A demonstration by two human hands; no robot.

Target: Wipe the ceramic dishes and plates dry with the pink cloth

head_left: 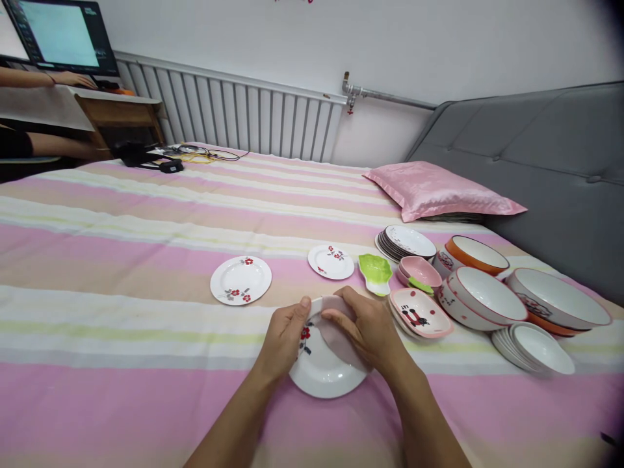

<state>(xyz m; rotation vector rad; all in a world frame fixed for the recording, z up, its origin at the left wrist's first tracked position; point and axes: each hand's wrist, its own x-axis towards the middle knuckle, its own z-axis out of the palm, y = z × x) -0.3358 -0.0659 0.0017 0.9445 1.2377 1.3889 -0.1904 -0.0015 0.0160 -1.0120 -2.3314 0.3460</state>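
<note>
A white plate [327, 380] with red flowers and dark leaves is between my hands, low in the middle of the head view. My left hand [284, 337] is closed on its left rim, thumb on top. My right hand [369, 323] grips the far right rim, its fingers covering part of the plate. Beyond them on the striped sheet lie two more flowered plates, a larger plate [241, 280] to the left and a smaller plate [331, 262] ahead. Just right of the smaller one sits a green leaf-shaped dish [375, 273].
To the right stand a plate stack [410, 240], pink bowls [420, 270], a panda dish [422, 314], large bowls [487, 294] and a small white bowl stack [543, 349]. A pink pillow [441, 188] lies behind. Far left are cables [209, 155] and another person's hand [73, 79] at a desk.
</note>
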